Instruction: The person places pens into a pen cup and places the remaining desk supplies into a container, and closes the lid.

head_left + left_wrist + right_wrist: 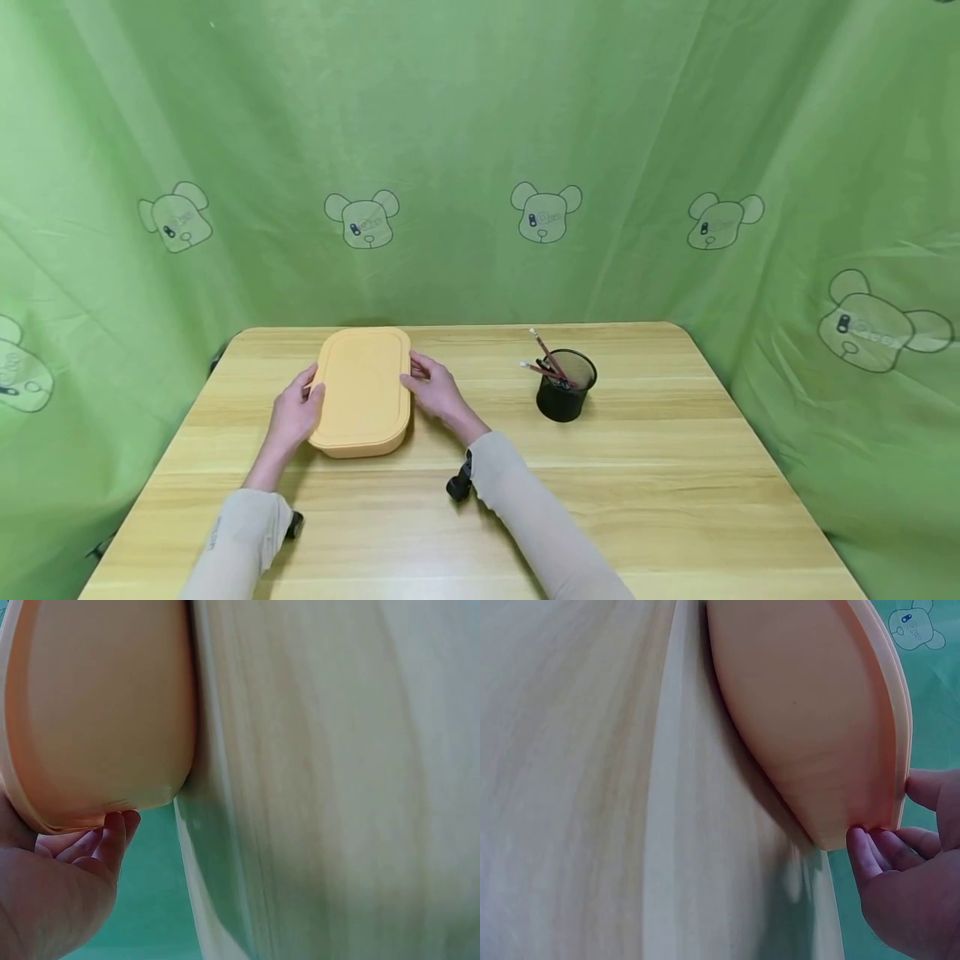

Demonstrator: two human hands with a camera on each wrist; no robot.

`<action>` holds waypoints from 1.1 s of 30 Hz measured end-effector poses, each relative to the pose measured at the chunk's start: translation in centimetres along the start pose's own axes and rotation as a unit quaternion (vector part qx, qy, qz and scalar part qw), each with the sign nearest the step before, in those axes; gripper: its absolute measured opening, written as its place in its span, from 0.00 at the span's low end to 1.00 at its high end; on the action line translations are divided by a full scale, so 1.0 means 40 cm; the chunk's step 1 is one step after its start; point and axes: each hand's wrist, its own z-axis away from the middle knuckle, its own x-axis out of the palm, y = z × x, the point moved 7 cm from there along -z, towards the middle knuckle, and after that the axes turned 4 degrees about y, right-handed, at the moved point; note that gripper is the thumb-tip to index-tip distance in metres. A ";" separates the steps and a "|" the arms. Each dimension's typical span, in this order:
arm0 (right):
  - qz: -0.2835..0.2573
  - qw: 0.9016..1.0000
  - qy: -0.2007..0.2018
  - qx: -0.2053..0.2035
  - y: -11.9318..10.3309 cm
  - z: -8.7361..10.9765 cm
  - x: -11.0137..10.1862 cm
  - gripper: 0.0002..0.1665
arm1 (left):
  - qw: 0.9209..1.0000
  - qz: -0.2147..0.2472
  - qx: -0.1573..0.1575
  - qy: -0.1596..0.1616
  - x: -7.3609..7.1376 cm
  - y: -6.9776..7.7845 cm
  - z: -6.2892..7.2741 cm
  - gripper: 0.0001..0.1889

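Note:
A peach-orange lidded box (362, 387) with rounded corners sits on the left part of the table, its lid in place. My left hand (297, 407) grips its left side, with the thumb on the lid's edge and the fingers curled under the rim. On the opposite side my right hand (437, 388) holds the box the same way, thumb on top. Both wrist views show the smooth box wall (105, 705) and fingertips (859, 844) bent beneath the rim. What the box contains is hidden by the lid.
A black mesh pen cup (564, 396) with pencils (553, 357) leaning out of it stands right of the box. The light wooden table (637, 500) meets a green curtain (465, 275) with bear-face drawings at its back and sides.

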 end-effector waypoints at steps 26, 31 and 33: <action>0.303 0.931 -0.028 -0.199 -0.277 0.185 -0.216 0.43 | 0.927 -0.293 0.233 0.029 -0.147 0.178 0.070 0.36; 0.393 0.879 0.019 -0.269 -0.322 0.238 -0.381 0.43 | 0.898 -0.348 0.264 0.059 -0.209 0.210 0.084 0.37; 0.434 0.854 0.043 -0.285 -0.323 0.254 -0.454 0.43 | 0.885 -0.373 0.271 0.069 -0.233 0.215 0.087 0.38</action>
